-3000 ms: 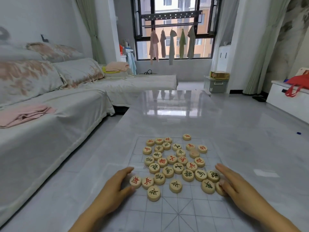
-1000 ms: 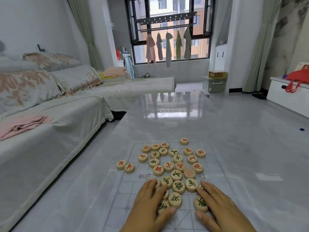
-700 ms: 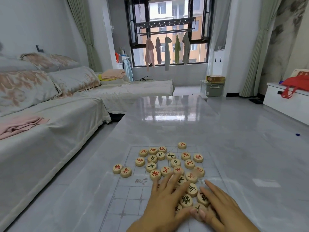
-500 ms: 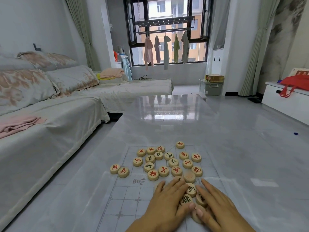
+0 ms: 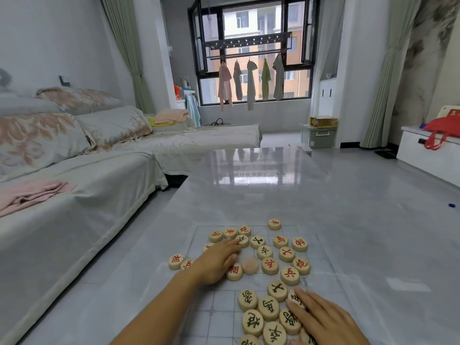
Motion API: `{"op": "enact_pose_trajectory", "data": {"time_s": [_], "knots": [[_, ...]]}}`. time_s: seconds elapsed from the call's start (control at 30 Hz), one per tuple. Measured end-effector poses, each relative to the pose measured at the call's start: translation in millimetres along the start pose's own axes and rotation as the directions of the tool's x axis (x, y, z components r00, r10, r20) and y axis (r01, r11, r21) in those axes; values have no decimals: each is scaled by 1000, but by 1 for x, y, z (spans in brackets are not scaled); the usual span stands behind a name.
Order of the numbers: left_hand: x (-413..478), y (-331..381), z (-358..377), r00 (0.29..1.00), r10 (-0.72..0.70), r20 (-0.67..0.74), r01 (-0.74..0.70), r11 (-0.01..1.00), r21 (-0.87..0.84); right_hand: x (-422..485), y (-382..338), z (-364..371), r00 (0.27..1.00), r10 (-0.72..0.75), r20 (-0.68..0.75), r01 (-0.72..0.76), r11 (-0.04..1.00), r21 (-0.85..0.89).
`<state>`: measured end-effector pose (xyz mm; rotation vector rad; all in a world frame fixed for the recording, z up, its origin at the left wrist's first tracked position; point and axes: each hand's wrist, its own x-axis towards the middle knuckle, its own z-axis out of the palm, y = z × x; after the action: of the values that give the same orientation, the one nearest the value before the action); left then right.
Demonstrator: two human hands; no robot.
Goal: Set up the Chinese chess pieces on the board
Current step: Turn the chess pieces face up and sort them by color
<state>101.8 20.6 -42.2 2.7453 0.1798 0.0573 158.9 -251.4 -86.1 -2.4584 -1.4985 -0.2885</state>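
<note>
From the head camera, my left hand lay flat on the board. Its fingers were straight and close together, with the tips touching a black piece among the red pieces. My right hand was flat too, fingers slightly spread, resting on the black group near me. Two stray pieces sat off the board's left edge, on the table.

I judged that I was sorting the colours. To do it well, I should slide the black piece toward me with light pressure, without pushing its neighbours, and turn over the blank piece.

For containers, a grey box by the window carried a yellow carton, and a red bag lay at the far right. What was inside them I could not tell.
</note>
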Motion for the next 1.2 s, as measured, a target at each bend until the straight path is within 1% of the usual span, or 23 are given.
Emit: {"op": "enact_pose_trajectory", "data": {"time_s": [0.1, 0.2, 0.27, 0.37, 0.43, 0.53, 0.6, 0.63, 0.67, 0.7, 0.73, 0.77, 0.8, 0.83, 0.87, 0.9, 0.97, 1.0, 1.03, 1.07, 1.1, 1.13, 1.2], "knots": [[1, -3, -1, 999, -33, 6, 33, 999, -15, 2, 2, 3, 998, -20, -63, 18, 1000, -25], [-6, -10, -3, 999, -50, 12, 51, 996, -75, 3, 3, 3, 997, -36, -72, 36, 999, -9], [-15, -13, -5, 999, -36, -27, 34, 997, -63, 2, 3, 5, 996, -44, -72, 43, 999, -11], [-28, -19, -4, 998, -17, -56, 21, 998, 65, 0, 0, 3, 995, -20, -94, 21, 1000, 6], [-43, -19, 0, 995, -17, -95, 23, 998, 63, -4, -6, 1, 994, 20, -109, -16, 999, 33], [-72, -12, 5, 991, -37, -125, 39, 999, 16, -7, -12, -1, 987, 70, -146, -69, 998, 12], [-91, -7, 12, 983, -30, -180, 30, 1000, -2, -9, -12, -2, 985, 76, -154, -79, 997, -14], [-100, -5, 16, 976, 4, -219, -3, 1000, 5, -9, -11, -1, 985, 72, -154, -79, 996, -35], [-109, 4, 19, 976, 7, -219, -8, 1000, -5, -10, -11, 0, 985, 70, -156, -80, 995, -61], [-118, 5, 24, 975, -33, -219, 34, 999, -2, -10, -11, 0, 984, 64, -164, -79, 993, -86], [-127, 13, 26, 975, -15, -222, 15, 1000, -4, -10, -11, -1, 984, 59, -166, -77, 992, -101], [-131, 13, 32, 962, 39, -270, -35, 999, 17, -10, -11, -3, 984, 54, -167, -73, 991, -109], [-132, 15, 39, 958, 87, -274, -95, 995, -14, -9, -12, -5, 985, 52, -165, -71, 992, -108], [-126, 8, 54, 971, 92, -222, -109, 992, -66, -9, -13, -6, 985, 54, -162, -71, 992, -102], [-139, 8, 69, 987, 108, -119, -121, 986, -111, -9, -13, -6, 986, 58, -155, -73, 993, -91], [-140, -4, 83, 992, 103, -78, -115, 979, -166, -10, -14, -7, 987, 65, -144, -76, 995, -72], [-121, -3, 87, 988, 116, -103, -134, 973, -187, -9, -15, -9, 989, 86, -118, -88, 996, -13], [-107, 10, 78, 989, 124, -85, -131, 989, -74, -9, -17, -10, 990, 97, -106, -95, 995, 25], [-87, 25, 57, 980, 131, -150, -135, 991, -14, -8, -18, -11, 990, 102, -99, -97, 994, 57], [-77, 43, 41, 957, 113, -268, -124, 992, -24, -8, -19, -10, 990, 107, -97, -99, 992, 79], [-69, 51, 29, 943, 149, -297, -161, 987, -18, -7, -20, -10, 989, 111, -96, -102, 990, 95], [-53, 55, 18, 944, 177, -278, -181, 983, 13, -6, -20, -10, 988, 120, -93, -110, 988, 105], [-10, 53, 8, 974, 185, -134, -173, 980, 96, -6, -17, -5, 988, 108, -114, -94, 988, 125]]}}
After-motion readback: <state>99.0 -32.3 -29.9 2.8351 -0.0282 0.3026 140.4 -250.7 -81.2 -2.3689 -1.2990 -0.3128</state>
